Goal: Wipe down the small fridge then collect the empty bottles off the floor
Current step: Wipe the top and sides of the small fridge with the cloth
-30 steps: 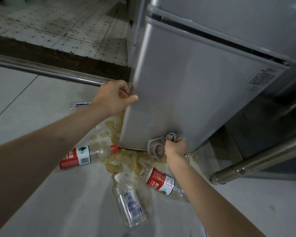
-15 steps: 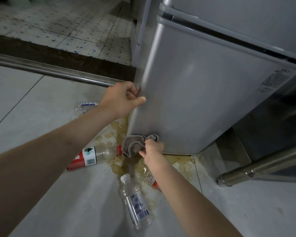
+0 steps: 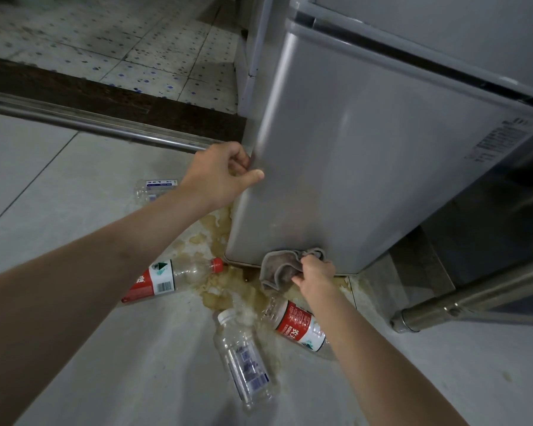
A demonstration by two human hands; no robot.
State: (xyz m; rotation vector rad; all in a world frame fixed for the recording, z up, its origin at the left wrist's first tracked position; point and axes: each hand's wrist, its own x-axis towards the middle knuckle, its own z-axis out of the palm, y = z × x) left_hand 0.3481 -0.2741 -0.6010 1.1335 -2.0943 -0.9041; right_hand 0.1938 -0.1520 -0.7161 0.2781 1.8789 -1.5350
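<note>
Fridge [image 3: 366, 179]: grey and upright, its lower door filling the view just beyond both hands, foot on the floor [image 3: 43, 179].
Cloth [image 3: 282, 267]: bunched grey rag pressed on the door's bottom edge, directly ahead of the right fingers.
Right hand [image 3: 316, 276]: fingers closed around the rag, knuckles low, nearly at floor level; this is the wiping hand.
Left hand [image 3: 222, 176]: fingers curled round the door's left edge, thumb laid flat on the front face. A bracing grip, I'd say.
Wipe direction: the unwiped door rises above and away from the right fingers, so the stroke looks set to run along the bottom edge or up.
Spill [image 3: 228, 290]: brownish puddle spreading from under the fridge, just below the rag.
Red-label bottle [image 3: 173, 278]: lying flat, red cap pointing at the fridge corner, left of the right fingers.
Second red-label bottle [image 3: 299, 327]: on its side under the right forearm, nearest to that hand.
Clear bottle [image 3: 243, 358]: white cap towards the puddle, long axis running back at the person.
Fourth bottle [image 3: 156, 189]: partly hidden behind the left wrist.
Stage: wiping in hand, bottles not yet collected.
</note>
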